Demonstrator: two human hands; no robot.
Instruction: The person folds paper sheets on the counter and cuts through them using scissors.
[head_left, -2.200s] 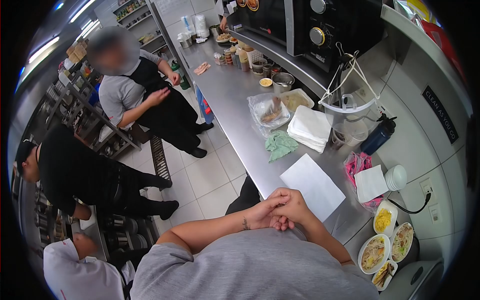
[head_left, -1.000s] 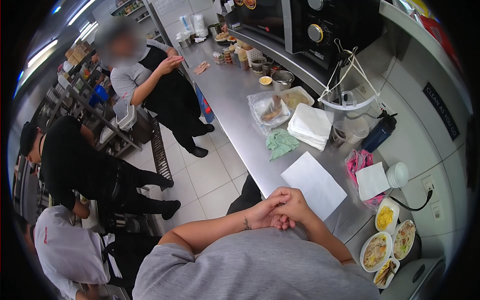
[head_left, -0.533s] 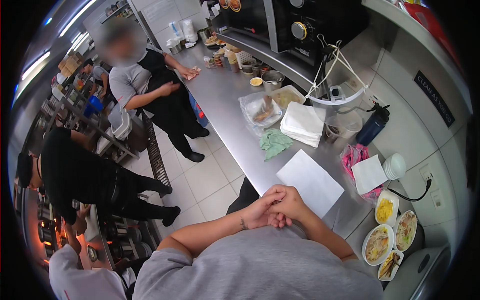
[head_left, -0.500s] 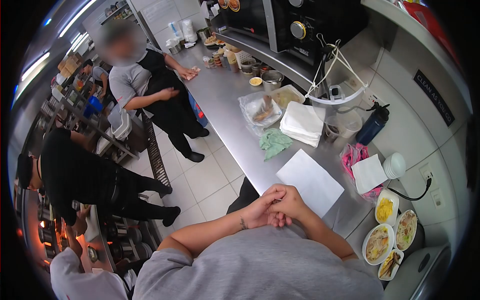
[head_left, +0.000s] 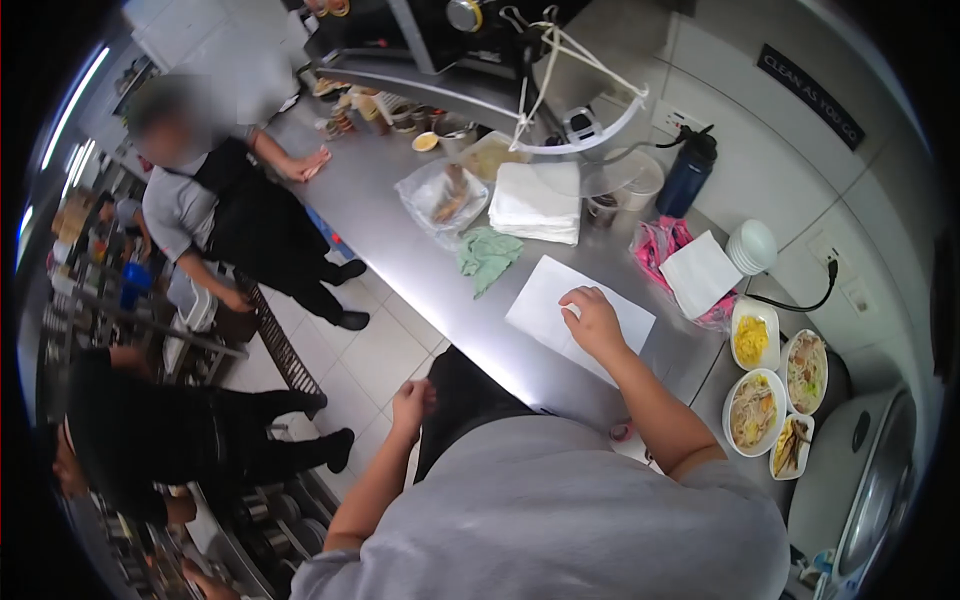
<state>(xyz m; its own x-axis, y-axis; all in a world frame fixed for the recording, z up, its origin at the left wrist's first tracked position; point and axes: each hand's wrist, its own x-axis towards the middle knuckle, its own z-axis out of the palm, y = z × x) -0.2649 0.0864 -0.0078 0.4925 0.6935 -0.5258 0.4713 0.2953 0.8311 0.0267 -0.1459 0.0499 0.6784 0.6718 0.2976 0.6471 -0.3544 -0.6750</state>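
Observation:
My right hand [head_left: 594, 322] hovers over or rests on a white sheet of paper [head_left: 548, 304] lying on the steel counter; which of the two I cannot tell. Its fingers are loosely bent and a little apart, with nothing visible in them. Lower and to the left, my left hand [head_left: 413, 407] hangs in front of my body, off the counter, its fingers curled into a loose fist. Just beyond the paper lie a crumpled green cloth [head_left: 489, 257] and a stack of white napkins [head_left: 536, 203].
Bowls of noodles [head_left: 754, 412] and a dish of yellow food [head_left: 751, 340] stand at right beside a rice cooker [head_left: 858, 500]. A dark blue bottle [head_left: 687, 175] and stacked white bowls [head_left: 752, 247] are near the wall. A co-worker [head_left: 235, 205] stands at the counter's left; another person [head_left: 180, 430] bends over behind.
My hands, clasped together before, have come apart: the right moved over the paper, the left dropped to the left. The view has shifted, and the standing co-worker's near arm has lowered.

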